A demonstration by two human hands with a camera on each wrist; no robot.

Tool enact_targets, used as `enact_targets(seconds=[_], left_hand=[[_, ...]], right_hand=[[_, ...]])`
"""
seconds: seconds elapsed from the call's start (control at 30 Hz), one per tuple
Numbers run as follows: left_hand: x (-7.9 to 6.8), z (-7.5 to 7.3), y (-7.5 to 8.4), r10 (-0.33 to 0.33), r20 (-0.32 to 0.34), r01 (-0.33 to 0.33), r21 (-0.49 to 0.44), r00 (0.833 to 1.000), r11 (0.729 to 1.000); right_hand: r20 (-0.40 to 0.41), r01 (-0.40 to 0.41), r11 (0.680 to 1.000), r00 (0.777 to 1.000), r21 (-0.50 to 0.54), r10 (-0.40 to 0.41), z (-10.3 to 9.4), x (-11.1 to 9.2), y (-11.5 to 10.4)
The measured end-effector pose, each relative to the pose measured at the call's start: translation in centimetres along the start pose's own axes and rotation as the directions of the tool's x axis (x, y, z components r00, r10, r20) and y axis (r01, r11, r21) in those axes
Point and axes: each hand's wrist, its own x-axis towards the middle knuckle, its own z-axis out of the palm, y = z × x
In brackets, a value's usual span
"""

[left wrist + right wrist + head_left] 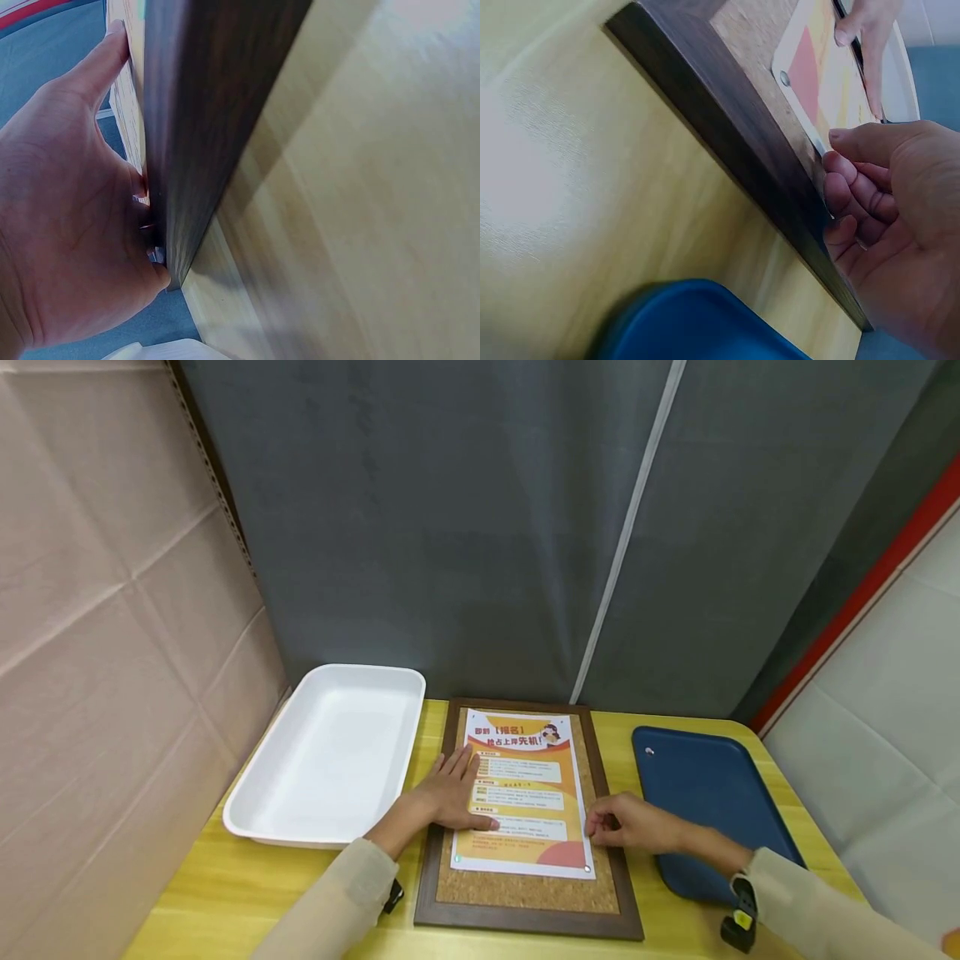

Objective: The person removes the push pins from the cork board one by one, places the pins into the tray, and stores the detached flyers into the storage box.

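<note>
Yellow table (202, 906); poster (522, 827) under splayed left hand (448, 795), edge at curled right hand (632, 822), grasp unclear.

My L forearm (337, 897) runs up from the bottom edge, left of ctr.; L hand (448, 799) palm down just below ctr., L fingers (455, 762) straight-ish, L thumb (482, 822) out to the right. My R forearm (825, 897) runs from the lower-rt. cnr., R hand (632, 822) rt. of ctr., R fingers (859, 196) curled, R thumb (870, 142) tip near index.
</note>
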Motion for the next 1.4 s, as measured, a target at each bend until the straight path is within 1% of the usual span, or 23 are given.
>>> enact_targets(seconds=[0.1, 0.2, 0.3, 0.33, 0.5, 0.57, 0.77, 1.2, 1.4], left_hand=[[0.0, 0.0, 0.0, 0.002, -0.005, -0.002, 0.000, 1.000, 1.000], [0.1, 0.0, -0.1, 0.004, -0.005, -0.004, -0.006, 1.000, 1.000], [0.1, 0.1, -0.2, 0.011, -0.006, -0.012, -0.021, 1.000, 1.000], [0.3, 0.4, -0.4, 0.018, -0.013, -0.019, -0.029, 1.000, 0.999], [0.3, 0.4, -0.4, 0.022, -0.011, -0.022, -0.037, 1.000, 0.999], [0.1, 0.1, -0.2, 0.012, 0.001, -0.012, -0.027, 1.000, 1.000], [0.1, 0.2, -0.2, 0.004, 0.000, -0.004, -0.011, 1.000, 1.000], [-0.1, 0.1, -0.2, 0.007, -0.003, -0.007, -0.014, 1.000, 1.000], [0.0, 0.2, -0.2, 0.004, -0.005, -0.004, -0.017, 1.000, 1.000]], right_hand=[[0.012, 0.027, 1.000, 1.000, -0.010, -0.027, 0.3, 0.0, -0.3], [0.023, 0.033, 0.999, 0.999, -0.015, -0.033, 0.7, -0.1, -0.4], [0.044, 0.017, 1.000, 0.999, -0.011, -0.016, 1.0, -0.1, -0.6], [0.052, 0.010, 1.000, 0.999, -0.014, -0.009, 1.1, -0.1, -0.6], [0.076, -0.008, 0.999, 0.997, -0.035, 0.011, 1.5, -0.2, -0.7], [0.079, -0.011, 0.999, 0.997, -0.042, 0.015, 1.6, -0.2, -0.8], [0.083, -0.018, 0.998, 0.996, -0.063, 0.023, 1.8, -0.2, -1.0], [0.084, 0.024, 0.997, 0.996, -0.070, -0.018, 2.2, -0.2, -1.0], [0.085, 0.001, 0.998, 0.996, -0.060, 0.004, 2.3, -0.1, -1.2]])
